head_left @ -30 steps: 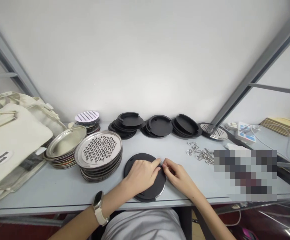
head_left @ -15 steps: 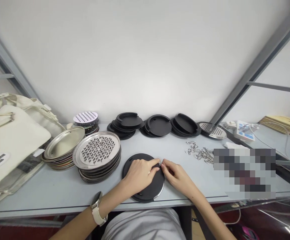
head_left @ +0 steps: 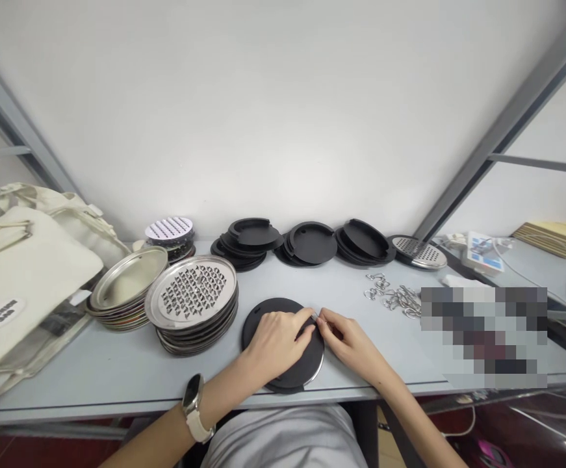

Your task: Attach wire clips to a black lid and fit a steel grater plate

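The person's right hand [head_left: 348,338] is bending inward, and its thumb and index fingertip are pinching what seems to be a small metal piece [head_left: 314,317] at the rim of a black disc [head_left: 305,364]. The left hand [head_left: 277,341] is lying over this disc, its index finger and thumb standing apart and pointing to the same spot; whether it is also gripping the piece, one cannot tell. The disc is resting flat on the table [head_left: 117,370], close before the body, and the hands are meeting at its two o'clock. At four o'clock a bright metal edge is showing.

The step in hand is probably the fitting of this piece to the rim, while the left hand is steadying the disc (the fingertips are hiding the joint, so this is remaining a judgement). The next move is calling, it seems, for a firm pinch and a small, exact push, without the disc turning.

Farther out from the disc, loose wire pieces [head_left: 402,300] are lying at two o'clock. Stacked graters [head_left: 192,296] are standing near, at ten o'clock, and black trays [head_left: 314,246] are sitting in three piles between eleven and two o'clock.
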`<state>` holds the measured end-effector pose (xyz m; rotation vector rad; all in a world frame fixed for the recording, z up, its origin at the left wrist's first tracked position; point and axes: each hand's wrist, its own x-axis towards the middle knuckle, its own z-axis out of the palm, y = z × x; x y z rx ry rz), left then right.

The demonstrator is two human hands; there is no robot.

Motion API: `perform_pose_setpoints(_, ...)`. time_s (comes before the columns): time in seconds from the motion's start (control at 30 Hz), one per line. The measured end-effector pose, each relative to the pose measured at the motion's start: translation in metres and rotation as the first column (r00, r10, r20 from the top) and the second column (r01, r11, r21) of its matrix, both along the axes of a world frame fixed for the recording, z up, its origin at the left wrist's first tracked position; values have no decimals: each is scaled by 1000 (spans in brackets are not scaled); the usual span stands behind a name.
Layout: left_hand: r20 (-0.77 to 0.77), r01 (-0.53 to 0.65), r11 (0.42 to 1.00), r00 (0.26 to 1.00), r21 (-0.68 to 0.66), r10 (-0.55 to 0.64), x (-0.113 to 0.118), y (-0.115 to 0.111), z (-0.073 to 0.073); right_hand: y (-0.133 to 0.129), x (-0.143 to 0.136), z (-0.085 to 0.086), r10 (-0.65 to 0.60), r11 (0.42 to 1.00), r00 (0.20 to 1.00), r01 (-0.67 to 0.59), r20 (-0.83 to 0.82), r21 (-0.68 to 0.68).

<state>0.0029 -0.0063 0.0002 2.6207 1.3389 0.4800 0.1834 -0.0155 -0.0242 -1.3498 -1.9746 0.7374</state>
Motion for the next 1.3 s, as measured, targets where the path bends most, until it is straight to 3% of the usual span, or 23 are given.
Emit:
perform_pose_setpoints(0.33,-39,-38,998,998,40,40,2,-1,-1,0,0,0,-4,1000,1000,4,0,-12)
perform_pose_setpoints(0.57,27,-35,985,999,170,31,3,-1,-2,0,0,2,19,1000,1000,-19,-5,-2)
perform_pose_setpoints(0.9,61,43,995,997,94,-48,2,3,-4,0,0,-2,21,1000,1000,-21,8,6)
perform_pose_setpoints(1.3,61,47,995,997,83,-52,2,4,-5,2,1,-6,-31,999,999,31,-38,-21)
